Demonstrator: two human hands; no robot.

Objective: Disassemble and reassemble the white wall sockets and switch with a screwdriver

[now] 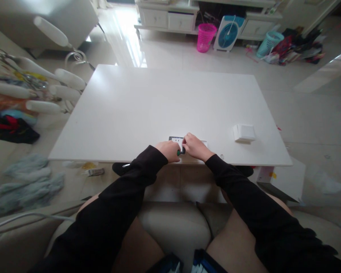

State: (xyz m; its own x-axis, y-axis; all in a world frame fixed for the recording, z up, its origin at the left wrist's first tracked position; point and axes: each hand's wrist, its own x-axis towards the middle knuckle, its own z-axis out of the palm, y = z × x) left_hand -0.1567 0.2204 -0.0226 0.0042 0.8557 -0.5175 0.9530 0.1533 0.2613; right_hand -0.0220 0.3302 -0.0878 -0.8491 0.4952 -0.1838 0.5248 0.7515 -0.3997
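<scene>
Head view: the left hand [168,150] has its grip curled around a green item [178,152], while the right hand [195,146] bends its fingers at the dark-edged socket plate [175,140], whether pinching I cannot tell. The plate lies at the white surface's [165,102] six o'clock, slots toward twelve, long axis obscured; forearms reach in from seven and five.

Holding a mostly hidden green object [178,152] in the left hand [169,150], with the right hand [196,146] at a dark-edged socket panel [176,140] on the white table [159,102], left of a white box [246,132].
</scene>
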